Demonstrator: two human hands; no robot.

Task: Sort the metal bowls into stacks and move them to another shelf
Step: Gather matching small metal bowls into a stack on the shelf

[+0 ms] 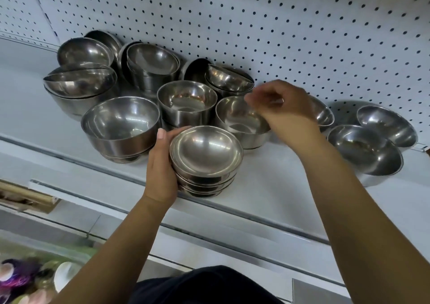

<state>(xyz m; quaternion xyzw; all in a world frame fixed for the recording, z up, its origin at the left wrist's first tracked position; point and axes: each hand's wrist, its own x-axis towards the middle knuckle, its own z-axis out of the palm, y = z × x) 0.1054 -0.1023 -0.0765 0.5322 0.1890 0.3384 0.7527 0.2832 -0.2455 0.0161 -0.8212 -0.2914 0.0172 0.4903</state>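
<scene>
Steel bowl stack [206, 161] gripped by left hand [160, 164]; right hand [282, 108] loosely curled, blurred, empty above shelf [267, 187].

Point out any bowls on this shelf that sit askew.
Several do. At back left, the top bowl lies tilted in its stack. Near the pegboard, another tilted bowl rests crookedly in its stack. The stack in the left hand nests evenly.
</scene>
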